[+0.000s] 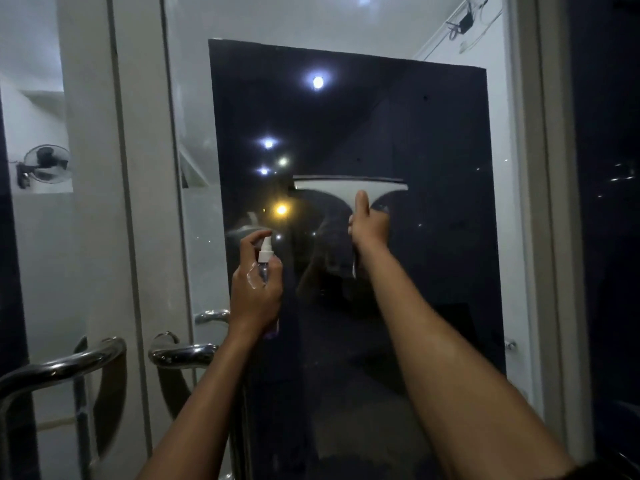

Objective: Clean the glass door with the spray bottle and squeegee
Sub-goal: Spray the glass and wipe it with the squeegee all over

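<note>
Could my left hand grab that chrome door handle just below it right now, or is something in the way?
Probably not yet. The path from your left hand down to the chrome door handle looks free, but that hand grips the spray bottle, so it would need to let go of the bottle first.

wall fan [46, 165] far left | chrome door handles [183, 353] lower left | hanging cables [464, 20] top right

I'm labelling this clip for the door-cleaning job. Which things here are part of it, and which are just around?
In use:
- spray bottle, in the left hand
- squeegee, in the right hand
- glass door

Just around:
- door handles
- wall fan
- dark board behind the glass
</note>
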### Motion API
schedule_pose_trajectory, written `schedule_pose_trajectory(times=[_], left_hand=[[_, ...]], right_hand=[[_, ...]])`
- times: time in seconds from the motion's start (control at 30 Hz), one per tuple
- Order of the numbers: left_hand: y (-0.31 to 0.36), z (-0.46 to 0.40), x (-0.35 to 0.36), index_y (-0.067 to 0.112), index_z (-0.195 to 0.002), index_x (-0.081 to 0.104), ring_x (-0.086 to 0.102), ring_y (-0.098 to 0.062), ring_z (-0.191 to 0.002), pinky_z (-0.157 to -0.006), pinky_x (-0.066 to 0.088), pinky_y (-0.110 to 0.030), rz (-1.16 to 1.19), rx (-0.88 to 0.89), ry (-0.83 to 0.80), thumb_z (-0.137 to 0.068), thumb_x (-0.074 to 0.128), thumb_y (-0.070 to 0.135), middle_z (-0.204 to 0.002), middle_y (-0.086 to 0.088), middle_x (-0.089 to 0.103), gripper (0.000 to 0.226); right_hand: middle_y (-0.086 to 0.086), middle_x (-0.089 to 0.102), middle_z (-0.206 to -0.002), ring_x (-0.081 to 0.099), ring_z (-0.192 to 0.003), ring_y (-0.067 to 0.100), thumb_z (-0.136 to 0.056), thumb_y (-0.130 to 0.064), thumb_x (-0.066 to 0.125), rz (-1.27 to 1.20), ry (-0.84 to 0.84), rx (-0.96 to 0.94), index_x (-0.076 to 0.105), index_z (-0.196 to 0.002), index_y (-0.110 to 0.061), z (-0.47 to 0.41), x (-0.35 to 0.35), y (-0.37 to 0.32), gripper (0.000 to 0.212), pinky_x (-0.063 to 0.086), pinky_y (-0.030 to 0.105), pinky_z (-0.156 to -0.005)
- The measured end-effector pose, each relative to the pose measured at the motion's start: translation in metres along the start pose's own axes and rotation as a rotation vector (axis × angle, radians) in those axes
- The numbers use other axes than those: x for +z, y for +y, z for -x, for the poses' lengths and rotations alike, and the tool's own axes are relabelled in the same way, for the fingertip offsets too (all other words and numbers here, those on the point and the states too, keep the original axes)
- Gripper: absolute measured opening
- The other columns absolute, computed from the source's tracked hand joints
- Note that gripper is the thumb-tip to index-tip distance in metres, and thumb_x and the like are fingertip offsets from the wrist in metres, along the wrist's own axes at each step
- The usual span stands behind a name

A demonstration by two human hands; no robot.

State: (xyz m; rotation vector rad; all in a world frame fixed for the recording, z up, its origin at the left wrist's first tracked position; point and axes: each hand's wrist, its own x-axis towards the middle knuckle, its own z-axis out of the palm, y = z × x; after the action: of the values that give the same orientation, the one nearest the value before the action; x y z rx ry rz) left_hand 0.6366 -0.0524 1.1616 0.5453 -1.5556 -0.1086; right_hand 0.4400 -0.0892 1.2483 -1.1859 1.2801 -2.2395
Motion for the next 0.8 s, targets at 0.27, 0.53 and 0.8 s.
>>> schedule_pose_trajectory(times=[0.27, 0.53, 0.8], left_hand=[[0.009, -0.022, 0.043, 0.032, -0.132, 0.043, 0.064, -0.033, -0.066, -0.058, 0.055, -0.058, 0.026, 0.020, 0.009, -0.105, 0.050, 0.014, -0.085, -0.010, 0.063, 0.033], [0.004, -0.005, 0.099, 0.033, -0.132, 0.040, 0.067, -0.034, -0.073, -0.061, 0.056, -0.059, -0.014, -0.026, 0.012, -0.105, 0.049, 0.012, -0.092, -0.012, 0.064, 0.035], [0.008, 0.015, 0.142, 0.036, -0.130, 0.045, 0.061, -0.034, -0.060, -0.048, 0.051, -0.054, -0.060, -0.060, 0.059, -0.103, 0.049, 0.012, -0.078, -0.007, 0.063, 0.037]], right_hand=[[0.010, 0.065, -0.079, 0.062, -0.070, 0.026, -0.097, -0.064, 0.044, 0.072, -0.067, 0.136, 0.063, -0.082, -0.008, -0.040, -0.008, 0.012, 0.061, 0.047, 0.035, -0.064], [0.007, 0.063, -0.061, 0.061, -0.061, 0.025, -0.102, -0.052, 0.044, 0.143, -0.117, 0.221, 0.064, -0.062, -0.005, 0.055, -0.076, 0.150, 0.065, 0.041, 0.028, -0.054], [0.008, 0.071, -0.071, 0.067, -0.076, 0.025, -0.102, -0.054, 0.040, 0.386, -0.263, 0.417, 0.059, -0.058, -0.015, 0.126, -0.148, 0.243, 0.062, 0.042, 0.029, -0.070]])
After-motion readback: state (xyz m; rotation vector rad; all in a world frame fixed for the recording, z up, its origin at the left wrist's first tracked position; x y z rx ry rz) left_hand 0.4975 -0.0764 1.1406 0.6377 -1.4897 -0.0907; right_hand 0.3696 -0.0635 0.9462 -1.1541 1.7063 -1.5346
